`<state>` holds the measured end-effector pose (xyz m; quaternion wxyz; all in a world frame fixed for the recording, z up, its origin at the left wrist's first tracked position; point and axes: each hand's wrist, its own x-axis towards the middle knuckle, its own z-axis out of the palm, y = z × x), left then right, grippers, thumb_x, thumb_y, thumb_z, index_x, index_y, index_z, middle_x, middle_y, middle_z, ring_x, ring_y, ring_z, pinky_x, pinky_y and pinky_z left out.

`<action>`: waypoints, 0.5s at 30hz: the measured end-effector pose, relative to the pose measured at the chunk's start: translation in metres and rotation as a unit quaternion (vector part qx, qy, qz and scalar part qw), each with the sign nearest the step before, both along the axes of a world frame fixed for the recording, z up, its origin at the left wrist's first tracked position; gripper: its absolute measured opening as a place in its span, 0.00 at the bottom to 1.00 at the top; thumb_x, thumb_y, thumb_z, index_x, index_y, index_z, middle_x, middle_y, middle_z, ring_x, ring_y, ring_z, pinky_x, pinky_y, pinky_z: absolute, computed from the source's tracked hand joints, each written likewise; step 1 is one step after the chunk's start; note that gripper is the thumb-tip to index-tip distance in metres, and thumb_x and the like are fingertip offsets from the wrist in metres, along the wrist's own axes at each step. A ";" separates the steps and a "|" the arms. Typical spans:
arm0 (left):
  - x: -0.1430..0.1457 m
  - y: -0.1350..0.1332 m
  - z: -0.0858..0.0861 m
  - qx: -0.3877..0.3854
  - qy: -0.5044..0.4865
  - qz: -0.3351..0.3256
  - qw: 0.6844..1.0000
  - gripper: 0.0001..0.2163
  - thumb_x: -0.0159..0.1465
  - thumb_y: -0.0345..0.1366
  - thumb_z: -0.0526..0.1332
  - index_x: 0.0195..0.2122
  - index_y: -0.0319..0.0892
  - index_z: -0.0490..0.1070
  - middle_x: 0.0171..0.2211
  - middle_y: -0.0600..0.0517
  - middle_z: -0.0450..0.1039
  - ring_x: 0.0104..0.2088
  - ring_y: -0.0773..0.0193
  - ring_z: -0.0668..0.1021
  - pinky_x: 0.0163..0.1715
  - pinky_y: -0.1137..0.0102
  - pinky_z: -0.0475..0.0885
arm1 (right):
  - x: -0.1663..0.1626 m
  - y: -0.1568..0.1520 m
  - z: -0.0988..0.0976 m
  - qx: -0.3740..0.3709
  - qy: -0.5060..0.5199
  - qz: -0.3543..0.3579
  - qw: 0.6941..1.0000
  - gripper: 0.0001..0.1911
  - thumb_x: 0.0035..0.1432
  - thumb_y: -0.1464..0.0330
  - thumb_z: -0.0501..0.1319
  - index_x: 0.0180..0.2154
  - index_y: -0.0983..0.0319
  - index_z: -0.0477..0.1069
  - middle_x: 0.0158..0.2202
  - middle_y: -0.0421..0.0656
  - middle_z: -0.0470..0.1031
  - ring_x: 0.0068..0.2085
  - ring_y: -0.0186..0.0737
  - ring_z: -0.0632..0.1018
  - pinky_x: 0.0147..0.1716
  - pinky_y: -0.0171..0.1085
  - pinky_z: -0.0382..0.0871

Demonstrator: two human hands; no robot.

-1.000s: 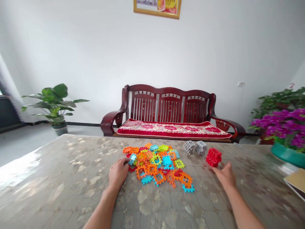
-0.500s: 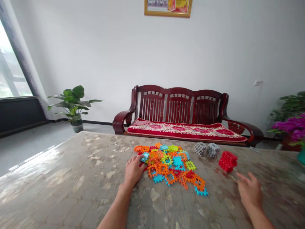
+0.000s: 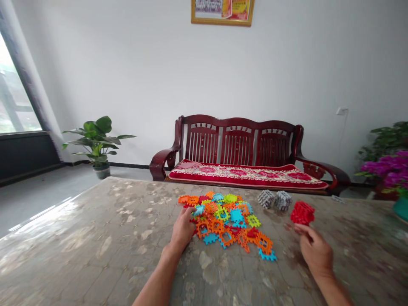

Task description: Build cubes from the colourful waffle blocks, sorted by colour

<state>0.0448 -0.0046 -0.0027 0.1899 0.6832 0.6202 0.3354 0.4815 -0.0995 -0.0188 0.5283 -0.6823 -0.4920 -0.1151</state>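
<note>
Head, red block (knobbly), beyond right grip

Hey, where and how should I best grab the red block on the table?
Probably by its sides, around mid-height, coming from the near right, where the right hand is. The red block is chunky and stands up from the table, so thumb and fingers could likely close across it. The gray blocks sit to its left and farther back, making that side tighter.
</note>
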 end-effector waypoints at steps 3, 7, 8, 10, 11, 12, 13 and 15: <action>0.000 -0.002 0.001 0.039 -0.018 -0.001 0.999 0.25 0.51 0.19 0.54 0.48 0.46 0.71 0.49 0.50 0.71 0.43 0.64 0.77 0.45 0.70 0.71 | -0.031 0.004 0.007 -0.002 -0.058 0.060 0.996 0.15 0.52 0.65 0.52 0.33 0.58 0.78 0.35 0.46 0.82 0.38 0.46 0.81 0.44 0.42 0.74; -0.003 -0.003 0.003 0.107 -0.067 0.006 0.992 0.25 0.50 0.21 0.55 0.48 0.47 0.71 0.49 0.50 0.71 0.41 0.65 0.77 0.42 0.70 0.73 | -0.069 0.010 0.010 -0.018 -0.141 0.164 0.976 0.17 0.54 0.71 0.51 0.34 0.56 0.78 0.35 0.43 0.82 0.40 0.45 0.81 0.44 0.43 0.75; -0.002 -0.003 0.004 0.118 -0.088 0.016 0.989 0.24 0.50 0.22 0.55 0.48 0.47 0.71 0.49 0.50 0.71 0.39 0.65 0.77 0.41 0.69 0.74 | -0.076 0.010 0.009 -0.024 -0.161 0.191 0.968 0.18 0.54 0.73 0.50 0.35 0.56 0.78 0.35 0.43 0.81 0.40 0.44 0.81 0.44 0.42 0.75; 0.000 -0.001 0.007 0.130 -0.142 0.041 0.980 0.22 0.50 0.26 0.56 0.47 0.45 0.71 0.47 0.50 0.72 0.34 0.66 0.76 0.38 0.69 0.75 | -0.088 0.011 0.008 -0.034 -0.194 0.234 0.952 0.20 0.54 0.76 0.50 0.37 0.55 0.79 0.36 0.41 0.81 0.40 0.42 0.81 0.42 0.40 0.76; 0.002 -0.001 0.009 0.130 -0.176 0.049 0.974 0.21 0.50 0.27 0.57 0.46 0.44 0.71 0.46 0.50 0.73 0.32 0.67 0.75 0.36 0.69 0.75 | -0.091 0.010 0.008 -0.037 -0.208 0.249 0.945 0.21 0.54 0.78 0.50 0.38 0.55 0.79 0.36 0.41 0.81 0.40 0.41 0.81 0.42 0.40 0.76; 0.005 0.000 0.011 0.125 -0.213 0.052 0.968 0.20 0.50 0.29 0.58 0.46 0.43 0.72 0.45 0.50 0.74 0.30 0.68 0.75 0.35 0.69 0.75 | -0.094 0.010 0.007 -0.037 -0.218 0.258 0.941 0.22 0.54 0.78 0.50 0.39 0.55 0.78 0.36 0.41 0.81 0.40 0.41 0.81 0.43 0.39 0.75; 0.009 0.000 0.013 0.114 -0.254 0.049 0.959 0.20 0.50 0.31 0.59 0.45 0.42 0.72 0.43 0.50 0.75 0.30 0.68 0.75 0.34 0.69 0.75 | -0.095 0.010 0.007 -0.037 -0.224 0.262 0.938 0.23 0.53 0.79 0.50 0.39 0.55 0.78 0.37 0.40 0.81 0.41 0.41 0.80 0.43 0.39 0.75; 0.018 -0.002 0.019 0.074 -0.341 0.026 0.937 0.19 0.49 0.34 0.61 0.44 0.40 0.72 0.40 0.49 0.77 0.30 0.67 0.76 0.32 0.70 0.74 | -0.096 0.010 0.006 -0.039 -0.226 0.265 0.936 0.23 0.54 0.79 0.50 0.40 0.55 0.78 0.38 0.40 0.80 0.42 0.41 0.80 0.44 0.39 0.75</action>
